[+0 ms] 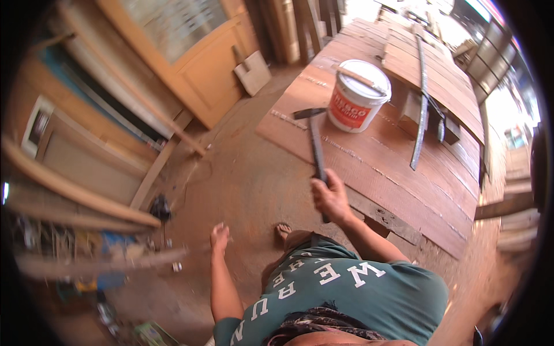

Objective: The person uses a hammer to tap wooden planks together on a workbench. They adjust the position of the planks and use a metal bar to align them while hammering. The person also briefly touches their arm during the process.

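Observation:
My right hand is wrapped round the dark handle of a hammer. The hammer's head points away from me, over the near left part of a reddish-brown plank panel, just left of a white bucket with a red label. A wooden strip lies across the bucket's lid. Low and to the left, my left hand hangs above the floor with its fingers curled together. Whatever it holds, if anything, is too small to make out.
Farther back on the panel, more boards rest on a wooden block, with a long metal bar across them. At the left lean a wooden door, frames and long planks. A dustpan-like board stands by the door.

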The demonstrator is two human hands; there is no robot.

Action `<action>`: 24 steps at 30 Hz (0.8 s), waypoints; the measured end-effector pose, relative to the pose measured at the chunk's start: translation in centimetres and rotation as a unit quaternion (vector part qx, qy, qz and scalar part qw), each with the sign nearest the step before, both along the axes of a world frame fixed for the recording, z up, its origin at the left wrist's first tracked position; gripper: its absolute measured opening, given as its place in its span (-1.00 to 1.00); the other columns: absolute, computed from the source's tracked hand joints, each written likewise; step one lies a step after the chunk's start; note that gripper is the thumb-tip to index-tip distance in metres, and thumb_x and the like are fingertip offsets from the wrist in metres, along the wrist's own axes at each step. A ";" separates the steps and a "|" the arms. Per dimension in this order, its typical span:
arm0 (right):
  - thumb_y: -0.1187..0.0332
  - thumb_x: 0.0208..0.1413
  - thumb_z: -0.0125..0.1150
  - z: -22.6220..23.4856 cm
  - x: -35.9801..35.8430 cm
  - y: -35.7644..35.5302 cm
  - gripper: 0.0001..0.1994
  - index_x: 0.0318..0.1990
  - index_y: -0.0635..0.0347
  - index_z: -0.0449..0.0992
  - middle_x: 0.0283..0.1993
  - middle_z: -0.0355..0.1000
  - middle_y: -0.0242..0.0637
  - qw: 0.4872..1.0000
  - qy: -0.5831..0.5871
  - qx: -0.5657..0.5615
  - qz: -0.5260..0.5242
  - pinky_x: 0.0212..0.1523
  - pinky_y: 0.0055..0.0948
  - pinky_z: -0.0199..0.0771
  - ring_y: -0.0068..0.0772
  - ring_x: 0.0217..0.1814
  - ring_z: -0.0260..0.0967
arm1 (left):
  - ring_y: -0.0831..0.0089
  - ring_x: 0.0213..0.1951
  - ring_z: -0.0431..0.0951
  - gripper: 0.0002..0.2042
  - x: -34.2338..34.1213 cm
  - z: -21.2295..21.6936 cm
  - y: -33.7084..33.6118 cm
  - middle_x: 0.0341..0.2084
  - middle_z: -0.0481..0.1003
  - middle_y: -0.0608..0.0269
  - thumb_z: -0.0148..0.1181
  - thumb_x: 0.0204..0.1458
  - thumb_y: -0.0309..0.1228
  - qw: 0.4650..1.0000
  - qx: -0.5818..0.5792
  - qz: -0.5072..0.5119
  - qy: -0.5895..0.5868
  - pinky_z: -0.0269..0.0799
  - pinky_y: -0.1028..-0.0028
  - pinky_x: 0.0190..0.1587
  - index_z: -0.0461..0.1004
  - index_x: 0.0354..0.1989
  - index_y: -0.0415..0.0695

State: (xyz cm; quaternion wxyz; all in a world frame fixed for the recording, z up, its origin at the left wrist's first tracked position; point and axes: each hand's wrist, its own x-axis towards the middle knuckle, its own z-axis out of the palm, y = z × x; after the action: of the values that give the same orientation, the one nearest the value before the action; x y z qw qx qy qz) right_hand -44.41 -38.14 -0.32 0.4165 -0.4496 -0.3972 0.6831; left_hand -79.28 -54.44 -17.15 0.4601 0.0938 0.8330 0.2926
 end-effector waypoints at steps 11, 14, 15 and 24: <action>0.31 0.31 0.13 -0.4 -15.9 14.5 -0.87 -0.11 0.11 0.37 -0.57 0.23 -0.52 0.989 -0.109 -0.006 -0.097 -0.70 -0.55 0.21 -0.67 -0.68 0.18 | 0.33 -0.23 0.53 -0.48 -19.3 -15.4 6.4 -0.16 0.53 0.27 0.07 0.27 0.13 0.955 -0.184 -0.080 -0.216 0.51 0.10 -0.19 0.46 0.06 -0.11; 0.36 0.32 0.11 -1.4 -20.1 19.1 -0.91 -0.14 0.10 0.35 -0.57 0.22 -0.52 0.979 -0.061 -0.035 -0.191 -0.73 -0.58 0.19 -0.70 -0.69 0.15 | 0.33 -0.23 0.54 -0.63 -27.4 -14.8 13.6 -0.18 0.55 0.30 0.18 0.26 -0.04 0.968 -0.173 -0.145 -0.114 0.50 0.13 -0.22 0.49 0.00 -0.08; 0.37 0.32 0.11 -1.5 -22.1 20.7 -0.91 -0.17 0.11 0.34 -0.57 0.22 -0.52 0.972 -0.065 -0.039 -0.224 -0.73 -0.58 0.19 -0.70 -0.69 0.14 | 0.35 -0.25 0.54 -0.67 -31.4 -14.8 16.0 -0.21 0.55 0.32 0.19 0.26 -0.09 0.958 -0.160 -0.222 -0.083 0.50 0.15 -0.24 0.49 -0.02 -0.07; 0.40 0.28 0.12 0.6 -30.3 34.9 -0.85 -0.09 0.10 0.30 -0.48 0.22 -0.45 0.916 0.072 -0.094 -0.384 -0.68 -0.57 0.21 -0.66 -0.63 0.15 | 0.45 -0.33 0.52 -0.82 -50.5 -13.4 50.1 -0.34 0.52 0.38 0.16 0.22 -0.27 0.988 -0.073 -0.127 -0.056 0.44 0.37 -0.29 0.50 -0.06 0.03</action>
State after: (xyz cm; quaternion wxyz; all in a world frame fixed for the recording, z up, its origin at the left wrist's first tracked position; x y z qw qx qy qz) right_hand -74.68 -3.22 0.29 0.6304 -0.5537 -0.0970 0.5354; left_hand -129.83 -4.32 -30.59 0.5454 0.1487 0.8061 0.1747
